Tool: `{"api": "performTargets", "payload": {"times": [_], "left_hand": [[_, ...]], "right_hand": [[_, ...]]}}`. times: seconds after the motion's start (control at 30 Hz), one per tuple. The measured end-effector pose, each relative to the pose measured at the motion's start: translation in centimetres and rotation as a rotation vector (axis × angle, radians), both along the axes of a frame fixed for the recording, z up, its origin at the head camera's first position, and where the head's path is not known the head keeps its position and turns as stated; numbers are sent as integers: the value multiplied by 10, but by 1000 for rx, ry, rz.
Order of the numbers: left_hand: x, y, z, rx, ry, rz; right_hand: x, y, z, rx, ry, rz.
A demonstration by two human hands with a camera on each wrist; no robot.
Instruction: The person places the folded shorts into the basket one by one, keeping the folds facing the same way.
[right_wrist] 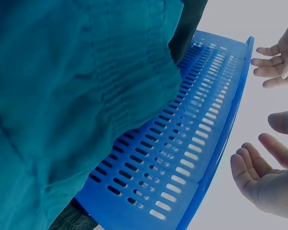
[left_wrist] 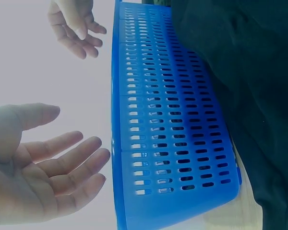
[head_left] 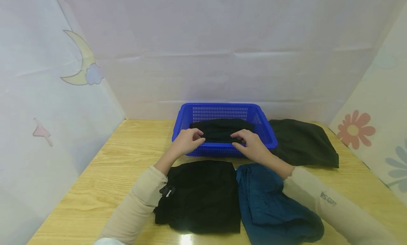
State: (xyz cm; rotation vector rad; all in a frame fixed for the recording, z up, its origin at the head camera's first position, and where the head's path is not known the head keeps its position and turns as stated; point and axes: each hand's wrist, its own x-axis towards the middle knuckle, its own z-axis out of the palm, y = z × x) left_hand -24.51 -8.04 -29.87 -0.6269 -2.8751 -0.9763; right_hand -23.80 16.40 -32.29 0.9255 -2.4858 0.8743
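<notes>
In the head view a blue plastic basket (head_left: 222, 149) with slotted walls stands at the back of the table, a dark folded garment (head_left: 219, 128) lying inside it. My left hand (head_left: 188, 141) hovers over its front left rim, fingers loosely bent and holding nothing. Over the front right rim is my right hand (head_left: 251, 143), likewise bare, thumb apart from the fingers. Both wrist views show the hands above the rim, not touching the basket wall (left_wrist: 168, 120). In front of the basket lie a black folded garment (head_left: 203, 199) and a teal garment with a gathered elastic waistband (right_wrist: 120, 81).
A dark green garment (head_left: 302, 142) lies right of the basket, by the table's right edge. The wooden table (head_left: 105, 171) meets white cloth walls (head_left: 222, 61) at the back and sides.
</notes>
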Motion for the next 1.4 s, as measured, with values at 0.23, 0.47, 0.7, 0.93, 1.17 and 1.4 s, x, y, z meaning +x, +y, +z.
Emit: {"api": "performTargets", "payload": {"times": [0.23,0.47,0.7,0.93,1.17,1.4], "left_hand": [[7,-4,1,22,29,-9],[12,-5,-1,24,13,-20],[17,-6,-3,40,2,-11],[19,-9,-7,56,14,-12],[22,-11,-11,41,18,-29],[25,-13,-17,11,-13,-24]], "right_hand": [[10,-5,0,1,35,37],[17,-8,-4,26,8,60],[22,-13,-11,54,-37,78],[25,-15,-16,80,-38,78],[29,-18,-21,150,-93,82],[31,-19,-26,214,-129,98]]}}
